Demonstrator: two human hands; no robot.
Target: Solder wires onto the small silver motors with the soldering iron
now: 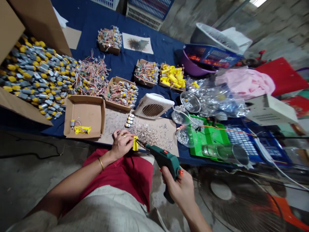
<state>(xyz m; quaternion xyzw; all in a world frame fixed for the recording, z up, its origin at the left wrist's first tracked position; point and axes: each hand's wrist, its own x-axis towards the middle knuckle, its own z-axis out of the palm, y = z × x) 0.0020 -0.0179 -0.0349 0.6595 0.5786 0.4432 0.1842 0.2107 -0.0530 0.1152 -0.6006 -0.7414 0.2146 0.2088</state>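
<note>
My left hand [122, 141] is closed on a small yellow plastic part [135, 143] at the cardboard's front edge. My right hand [180, 185] grips a dark green pistol-grip power tool [166, 158] that looks like an electric screwdriver. Its thin tip meets or nearly meets the yellow part; contact is too small to tell. Several small motors with white and yellow ends [129, 120] stand in a row beyond my left hand. Loose silvery bits [154, 133] lie scattered over the cardboard sheet [109, 120]. An open cardboard tray [84, 100] at left holds a wired motor and yellow part.
A large box of motors [41, 77] stands far left, beside wired motors [91, 77]. Behind are a white-framed grille [154, 105] and a box of yellow parts [172, 77]. To the right are clear bowls [185, 137], a green basket [223, 129] and, lower, a fan [238, 199].
</note>
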